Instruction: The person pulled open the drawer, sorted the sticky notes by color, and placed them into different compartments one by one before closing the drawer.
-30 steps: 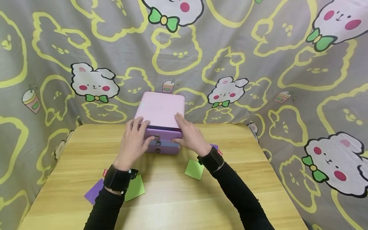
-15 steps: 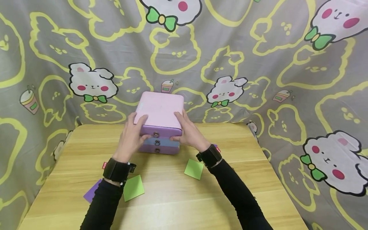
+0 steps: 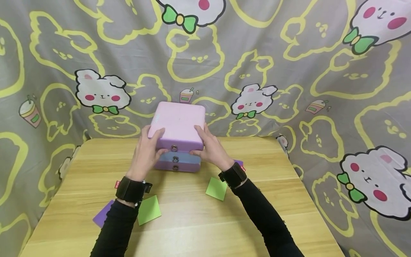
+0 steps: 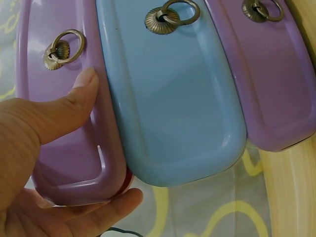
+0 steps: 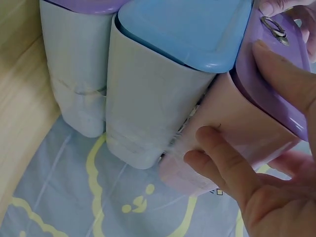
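A small chest of three stacked drawers stands at the back of the table, its top section a pink case (image 3: pixel 181 119) with a purple drawer front (image 4: pixel 66 165). Below come a blue drawer front (image 4: pixel 173 98) and another purple drawer front (image 4: pixel 271 74), each with a brass ring pull. My left hand (image 3: pixel 144 155) grips the top section's left front corner, thumb on the purple front and fingers round the side. On the opposite corner my right hand (image 3: pixel 212 151) grips likewise, its thumb on the front and fingertips against the pink side (image 5: pixel 237 118).
Green paper squares lie in front of the chest, one at left (image 3: pixel 150 210) and one at right (image 3: pixel 216 188). A purple paper (image 3: pixel 102 216) is partly under the left sleeve; another purple piece (image 3: pixel 239 162) shows beside the right wrist. A patterned curtain (image 3: pixel 199 53) hangs close behind.
The dark gap between the pink case and its purple drawer front has closed; the drawer now sits flush. Both hands have shifted slightly with it, still gripping the corners.
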Demonstrator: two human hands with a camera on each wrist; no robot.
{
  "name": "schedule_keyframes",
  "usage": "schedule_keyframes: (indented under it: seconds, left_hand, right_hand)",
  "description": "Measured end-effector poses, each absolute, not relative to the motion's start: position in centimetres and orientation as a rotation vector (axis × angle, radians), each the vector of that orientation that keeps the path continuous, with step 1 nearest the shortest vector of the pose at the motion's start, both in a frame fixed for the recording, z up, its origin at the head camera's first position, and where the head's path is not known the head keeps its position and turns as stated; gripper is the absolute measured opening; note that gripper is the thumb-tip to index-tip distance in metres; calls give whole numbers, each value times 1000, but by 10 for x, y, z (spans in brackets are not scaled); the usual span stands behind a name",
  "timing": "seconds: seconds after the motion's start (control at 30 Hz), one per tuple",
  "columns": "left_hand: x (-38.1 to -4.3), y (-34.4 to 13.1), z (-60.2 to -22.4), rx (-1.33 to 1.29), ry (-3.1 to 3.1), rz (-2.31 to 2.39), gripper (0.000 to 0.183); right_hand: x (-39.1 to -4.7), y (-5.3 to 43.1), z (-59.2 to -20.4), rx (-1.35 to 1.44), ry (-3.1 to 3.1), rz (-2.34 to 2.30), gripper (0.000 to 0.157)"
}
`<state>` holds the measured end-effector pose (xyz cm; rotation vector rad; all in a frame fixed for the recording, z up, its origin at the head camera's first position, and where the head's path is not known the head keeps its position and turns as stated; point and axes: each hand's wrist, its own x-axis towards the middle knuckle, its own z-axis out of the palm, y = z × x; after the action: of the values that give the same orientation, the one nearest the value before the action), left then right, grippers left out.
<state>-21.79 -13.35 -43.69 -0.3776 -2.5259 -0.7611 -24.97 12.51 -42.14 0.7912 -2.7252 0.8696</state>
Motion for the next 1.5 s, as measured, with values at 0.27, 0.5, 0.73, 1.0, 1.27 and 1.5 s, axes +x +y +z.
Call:
schedule_keyframes:
  seconds: [0.27,0.5,0.73,1.0,1.27,1.5]
  left_hand:
    - [-220,-132,-439,-366,-2492,-761,69]
    - [-223,-133,-440,-346,-2467,-757,64]
    - [-222,-134,-440,-352,-2471,-743,64]
    - [-221,-131,-438,-353,-2505,-716,65]
    - [-217,-131,-432,-358,-2550,-674,62]
    - [-215,-128,-428,-323,-2571,-666,59]
  right_hand:
    - [-245,126,-421,814,-2723,856,94]
    - [-241,126,-419,834,-2713,811,85]
    - [-240,126,-420,841,-2704,831,82]
    - [-241,126,-422,805,-2692,828,78]
    - [-238,123,-421,760,-2721,801,79]
    - [-237,120,-420,701,-2711,834,78]
